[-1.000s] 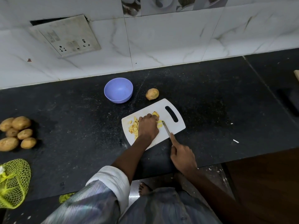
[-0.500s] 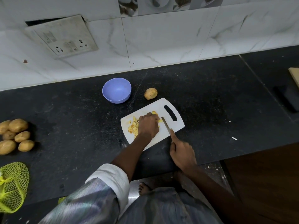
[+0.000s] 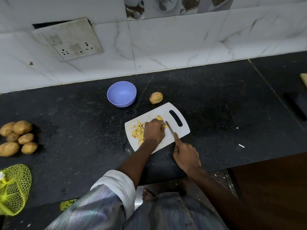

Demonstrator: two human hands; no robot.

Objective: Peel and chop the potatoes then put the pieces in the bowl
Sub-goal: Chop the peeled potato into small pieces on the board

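Chopping under way: left hand (image 3: 153,131) curled over potato pieces (image 3: 137,131) on cutting board (image 3: 181,130), right hand (image 3: 186,155) gripping knife (image 3: 169,127); bowl (image 3: 121,94) unfilled, whole potatoes (image 3: 17,137) remaining on table (image 3: 83,130).

Bare black desk (image 3: 216,103) lies open to the right of the white cutting board (image 3: 182,130). Between the board and the blue bowl (image 3: 121,94) runs a clear strip; a whole potato (image 3: 156,97) sits just beside the board's far edge. A potato pile (image 3: 17,137) and yellow mesh bag (image 3: 14,190) crowd the left end.
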